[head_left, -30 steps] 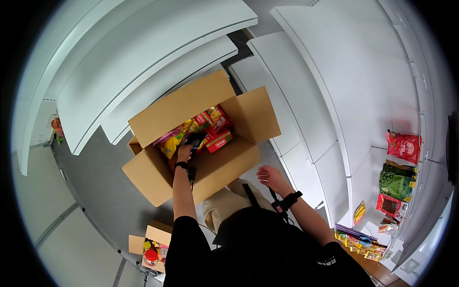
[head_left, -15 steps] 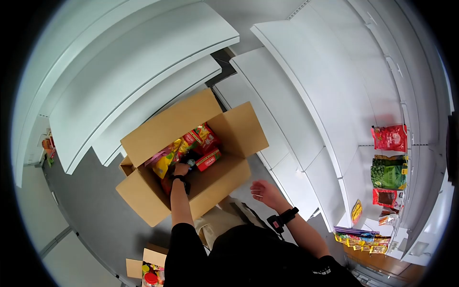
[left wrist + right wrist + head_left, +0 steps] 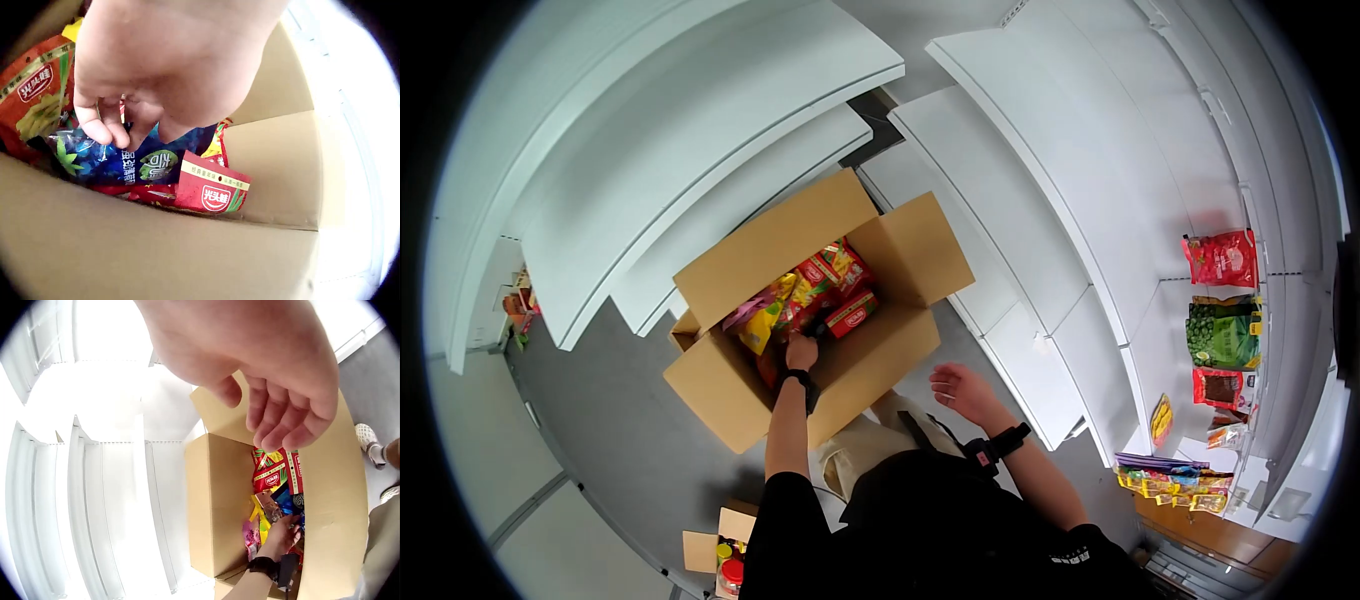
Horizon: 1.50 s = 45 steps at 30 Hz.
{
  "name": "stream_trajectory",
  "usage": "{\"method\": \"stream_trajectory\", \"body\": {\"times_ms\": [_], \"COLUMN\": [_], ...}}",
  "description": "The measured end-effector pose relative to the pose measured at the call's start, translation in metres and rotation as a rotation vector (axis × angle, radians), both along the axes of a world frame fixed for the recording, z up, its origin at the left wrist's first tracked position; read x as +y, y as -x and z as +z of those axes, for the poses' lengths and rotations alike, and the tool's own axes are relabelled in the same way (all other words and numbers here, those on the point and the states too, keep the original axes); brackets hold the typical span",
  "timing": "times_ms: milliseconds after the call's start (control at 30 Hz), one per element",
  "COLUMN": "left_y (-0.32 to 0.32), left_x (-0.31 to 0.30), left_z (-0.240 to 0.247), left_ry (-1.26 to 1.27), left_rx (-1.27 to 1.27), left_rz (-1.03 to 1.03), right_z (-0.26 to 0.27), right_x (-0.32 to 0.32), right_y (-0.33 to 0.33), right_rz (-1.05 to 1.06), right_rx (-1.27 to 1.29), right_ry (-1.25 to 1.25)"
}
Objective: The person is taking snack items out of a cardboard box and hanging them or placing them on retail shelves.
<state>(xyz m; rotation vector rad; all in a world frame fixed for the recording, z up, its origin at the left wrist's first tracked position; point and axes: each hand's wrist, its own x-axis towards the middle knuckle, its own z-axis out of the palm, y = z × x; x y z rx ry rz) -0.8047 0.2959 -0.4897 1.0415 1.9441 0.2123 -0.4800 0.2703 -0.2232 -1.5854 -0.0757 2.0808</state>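
Observation:
Inside the cardboard box (image 3: 880,355), the left hand (image 3: 801,352) reaches down among colourful snack bags. The left wrist view shows that hand (image 3: 165,69) with curled fingers pinching the upper part of a shiny blue bag (image 3: 165,153); the exact grip is partly hidden by the hand. Red bags lie beside and beneath the blue one, including a red bag (image 3: 215,187) near the box wall. Outside the box, the right hand (image 3: 967,392) hangs in the air, holding nothing. Its fingers are loosely bent in the right wrist view (image 3: 262,369).
White shelves (image 3: 1000,190) stand beyond and beside the box. Red, green and yellow packets, among them a green bag (image 3: 1223,332), are on shelving at the right. A smaller box (image 3: 701,551) with jars sits on the floor at lower left, and another person's shoe (image 3: 370,445) shows at right.
The left hand has gone deeper into the box, and the dark package it held higher up is now lower and mostly covered. The right hand stays outside the box, and the head view has shifted slightly.

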Motion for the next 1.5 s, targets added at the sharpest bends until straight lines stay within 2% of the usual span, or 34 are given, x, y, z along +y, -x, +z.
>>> {"method": "stream_trajectory", "body": {"times_ms": [67, 133, 200, 300, 400, 500, 600, 667, 900, 1000, 1100, 1333, 1500], "left_y": [0.006, 0.007, 0.014, 0.023, 0.025, 0.024, 0.022, 0.018, 0.012, 0.009, 0.000, -0.013, -0.050], "left_x": [-0.007, -0.007, -0.009, -0.010, -0.020, -0.031, -0.047, -0.057, -0.082, -0.088, -0.090, -0.083, -0.083], "left_z": [0.014, 0.069, 0.083, 0.146, 0.200, 0.260, 0.325, 0.364, 0.426, 0.436, 0.441, 0.446, 0.484], "left_ry": [-0.068, -0.141, -0.252, -0.313, -0.529, -0.536, -0.570, -0.516, -0.497, -0.464, -0.438, -0.461, -0.521], "left_rx": [0.010, 0.103, 0.098, 0.000, -0.289, -0.477, -0.686, -0.881, -0.996, -1.078, -1.144, -1.212, -1.268], "left_rz": [0.017, -0.052, -0.028, -0.031, 0.084, 0.210, 0.282, 0.371, 0.378, 0.367, 0.405, 0.298, 0.186], "right_z": [0.002, 0.004, 0.007, 0.020, 0.027, 0.025, 0.036, 0.069, 0.108, 0.140, 0.147, 0.161, 0.180], "right_x": [-0.004, -0.004, -0.003, -0.007, -0.012, -0.016, -0.019, -0.025, -0.053, -0.065, -0.069, -0.081, -0.077], "right_y": [0.000, -0.002, 0.001, 0.014, 0.023, 0.032, 0.046, 0.062, 0.088, 0.097, 0.093, 0.076, 0.050], "right_rz": [-0.020, -0.044, -0.069, -0.077, -0.094, -0.073, 0.049, 0.092, 0.174, 0.148, 0.176, 0.091, -0.059], "right_rx": [0.030, 0.065, 0.107, 0.134, 0.228, 0.295, 0.290, 0.225, 0.155, 0.206, 0.351, 0.172, 0.081], "right_ry": [-0.038, -0.073, -0.088, -0.127, -0.152, -0.202, -0.277, -0.318, -0.632, -0.718, -0.791, -0.862, -0.992]}}
